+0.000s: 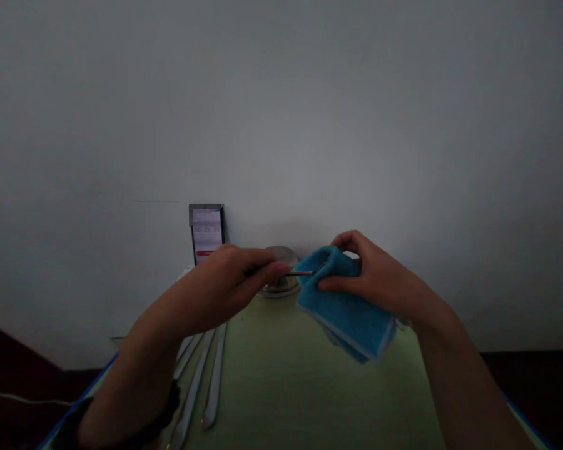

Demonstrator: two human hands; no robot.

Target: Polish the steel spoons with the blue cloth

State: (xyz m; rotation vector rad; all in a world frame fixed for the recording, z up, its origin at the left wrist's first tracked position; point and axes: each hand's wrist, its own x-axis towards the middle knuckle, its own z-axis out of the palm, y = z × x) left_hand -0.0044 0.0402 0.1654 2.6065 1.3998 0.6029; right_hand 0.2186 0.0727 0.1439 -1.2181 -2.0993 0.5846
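My left hand (237, 275) is closed, thumb and fingers pinching one end of a thin metal utensil (301, 273). The utensil's other end goes into a fold of a blue cloth (349, 312), so its kind is hidden. My right hand (380, 275) grips the folded cloth around that end, thumb in front and fingers behind. The cloth's lower part hangs loose above the table. Below my left forearm, several long metal utensils (213, 381), which look like table knives, lie side by side; my arm covers part of them.
Behind my hands, a round dish or bowl (274, 294) stands near the wall, its contents unclear. A phone (208, 234) with a lit screen leans upright against the wall (281, 125). The greenish table (281, 387) has blue edges. A pale cable (25, 399) runs at the lower left.
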